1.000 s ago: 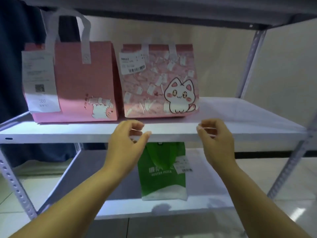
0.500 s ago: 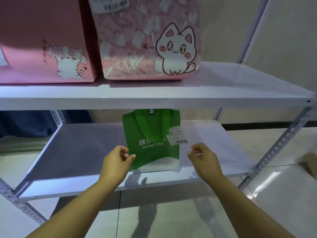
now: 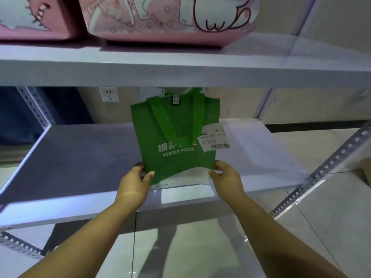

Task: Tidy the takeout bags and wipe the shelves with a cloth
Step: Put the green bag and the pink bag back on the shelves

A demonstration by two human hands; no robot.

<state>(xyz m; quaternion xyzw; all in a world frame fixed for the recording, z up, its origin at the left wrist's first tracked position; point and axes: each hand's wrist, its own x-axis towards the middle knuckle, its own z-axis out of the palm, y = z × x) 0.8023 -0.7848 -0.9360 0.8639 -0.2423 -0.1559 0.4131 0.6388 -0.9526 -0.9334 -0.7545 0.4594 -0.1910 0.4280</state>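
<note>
Standing on your lower shelf (image 3: 80,157): green bag (image 3: 172,137), printed "MISTER PIZZA", white receipt (image 3: 213,140) reading "8022". Your left hand (image 3: 133,182) and right hand (image 3: 225,178) pinch its bottom corners. Upper shelf (image 3: 180,65): two pink bags (image 3: 160,19).

You have the takeout bag (image 3: 176,137) standing upright near the middle of the lower shelf (image 3: 80,157), with a receipt (image 3: 213,140) on its right side. Your left hand (image 3: 133,184) is at its lower left corner and your right hand (image 3: 226,179) at its lower right corner. On the upper shelf (image 3: 180,65) above, two bags sit side by side, one (image 3: 30,17) left of the other (image 3: 160,19). A wall socket (image 3: 109,94) is behind, left of the takeout bag.
</note>
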